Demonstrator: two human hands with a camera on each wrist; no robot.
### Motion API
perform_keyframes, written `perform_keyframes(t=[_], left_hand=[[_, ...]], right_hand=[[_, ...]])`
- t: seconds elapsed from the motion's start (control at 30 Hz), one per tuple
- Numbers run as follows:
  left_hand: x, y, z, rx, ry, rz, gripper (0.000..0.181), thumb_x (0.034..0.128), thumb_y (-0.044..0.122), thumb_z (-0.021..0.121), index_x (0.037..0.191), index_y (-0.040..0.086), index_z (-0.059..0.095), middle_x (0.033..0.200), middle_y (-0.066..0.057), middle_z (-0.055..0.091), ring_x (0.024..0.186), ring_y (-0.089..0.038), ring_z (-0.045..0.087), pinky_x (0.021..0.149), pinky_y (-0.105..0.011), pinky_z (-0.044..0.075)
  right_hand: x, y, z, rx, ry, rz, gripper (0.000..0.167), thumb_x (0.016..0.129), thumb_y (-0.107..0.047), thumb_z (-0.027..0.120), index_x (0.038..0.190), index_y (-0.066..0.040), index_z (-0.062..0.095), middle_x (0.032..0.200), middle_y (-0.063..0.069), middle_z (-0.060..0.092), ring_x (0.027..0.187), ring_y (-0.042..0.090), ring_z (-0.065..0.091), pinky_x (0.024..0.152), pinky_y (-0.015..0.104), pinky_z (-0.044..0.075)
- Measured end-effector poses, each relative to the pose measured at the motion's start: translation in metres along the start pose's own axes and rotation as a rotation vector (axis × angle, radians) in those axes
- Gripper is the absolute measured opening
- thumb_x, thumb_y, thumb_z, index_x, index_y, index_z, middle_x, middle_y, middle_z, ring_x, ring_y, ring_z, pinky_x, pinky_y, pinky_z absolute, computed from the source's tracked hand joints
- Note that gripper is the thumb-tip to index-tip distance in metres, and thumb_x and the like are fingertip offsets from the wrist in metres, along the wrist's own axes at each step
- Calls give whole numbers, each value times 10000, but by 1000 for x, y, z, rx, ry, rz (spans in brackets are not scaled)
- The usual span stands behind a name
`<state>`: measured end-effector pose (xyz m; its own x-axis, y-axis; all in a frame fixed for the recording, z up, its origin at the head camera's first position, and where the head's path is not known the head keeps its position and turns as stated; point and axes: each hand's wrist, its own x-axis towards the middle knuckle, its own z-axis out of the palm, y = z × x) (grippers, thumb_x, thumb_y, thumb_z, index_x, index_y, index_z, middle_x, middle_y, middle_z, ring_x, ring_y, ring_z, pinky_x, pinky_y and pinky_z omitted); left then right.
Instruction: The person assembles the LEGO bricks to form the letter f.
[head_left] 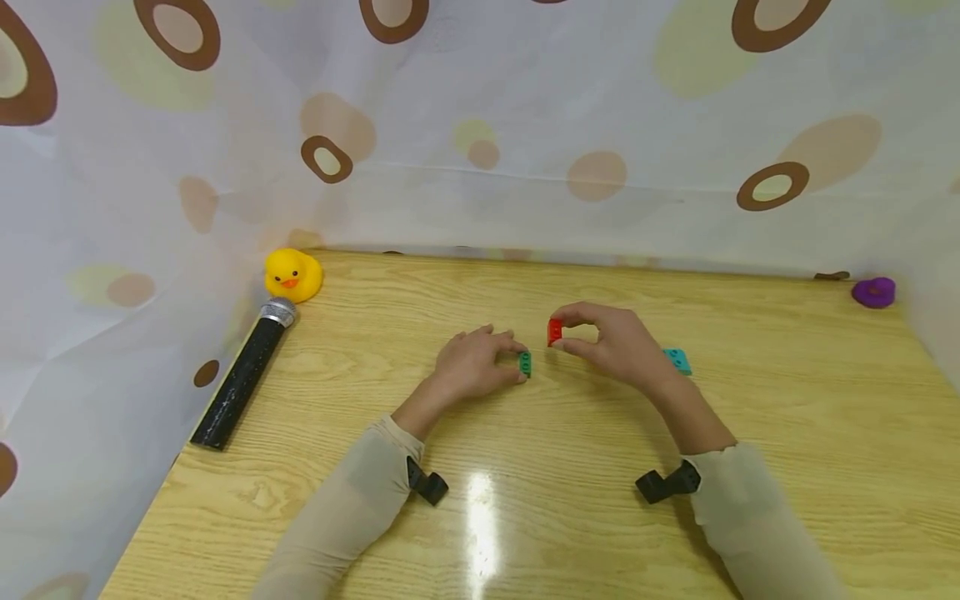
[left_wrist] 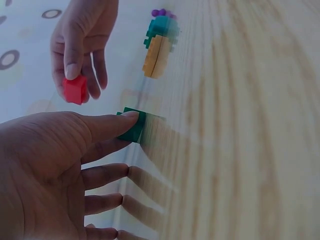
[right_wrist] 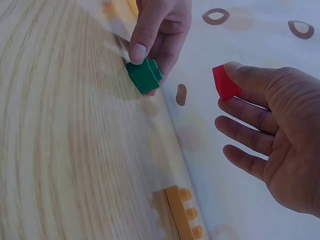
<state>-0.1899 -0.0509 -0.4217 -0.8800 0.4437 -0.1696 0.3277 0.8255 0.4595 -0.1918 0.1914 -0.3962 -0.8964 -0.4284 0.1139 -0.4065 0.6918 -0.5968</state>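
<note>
Between its thumb and finger my left hand [head_left: 474, 363] pinches a green toy building brick [head_left: 525, 364], low at the wooden table top; the side view shows its reflection right beside it. My right hand [head_left: 617, 343] pinches a red toy brick [head_left: 554, 332] by its sides, raised off the table and a little farther back. The two bricks are apart. An orange brick [left_wrist: 156, 55] lies past the right hand, hidden in the head view; its row of studs shows in the right wrist view. Near the right wrist is a teal brick [head_left: 678, 361], partly covered by it.
A black microphone [head_left: 242, 379] lies along the left side, its silver head by a yellow rubber duck [head_left: 294, 276]. A small purple object [head_left: 874, 292] sits at the far right corner. Patterned cloth [head_left: 525, 100] walls the back and sides of the table [head_left: 585, 517].
</note>
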Motion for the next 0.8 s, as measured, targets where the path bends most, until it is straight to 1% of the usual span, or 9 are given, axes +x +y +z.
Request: perform_keyframes(t=[0.07, 0.33, 0.57, 0.8], left_hand=[[0, 1, 0, 3, -3, -2, 426, 960, 448, 665, 1362, 308, 661, 1570, 9, 481, 1529, -283, 334, 1231, -570, 250], [0, 1, 1, 23, 2, -5, 429, 953, 448, 674, 1360, 312, 661, 1558, 5, 501, 1527, -282, 337, 1227, -561, 265], [0, 2, 0, 13, 5, 3, 427, 954, 441, 676, 1358, 304, 661, 1558, 0, 502, 1527, -292, 335, 1226, -570, 259], [-1, 1, -1, 8, -5, 2, 434, 955, 450, 673, 1364, 307, 657, 1575, 2, 476, 1535, -290, 320, 1234, -569, 242]], right_hand=[[1, -1, 2, 4, -7, 0, 371, 958, -316, 717, 1295, -167, 673, 1266, 83, 714, 1189, 320, 658, 940, 550, 537], [2, -6, 9, 18, -43, -4, 382, 962, -309, 713, 1308, -154, 670, 1282, 87, 708, 1189, 318, 662, 943, 553, 544], [2, -6, 11, 22, -36, -20, 377, 959, -288, 718, 1302, -140, 673, 1283, 82, 708, 1182, 307, 671, 934, 541, 556], [4, -4, 14, 26, -51, -7, 378, 964, -307, 710, 1306, -151, 670, 1278, 80, 711, 1190, 307, 666, 958, 550, 544]])
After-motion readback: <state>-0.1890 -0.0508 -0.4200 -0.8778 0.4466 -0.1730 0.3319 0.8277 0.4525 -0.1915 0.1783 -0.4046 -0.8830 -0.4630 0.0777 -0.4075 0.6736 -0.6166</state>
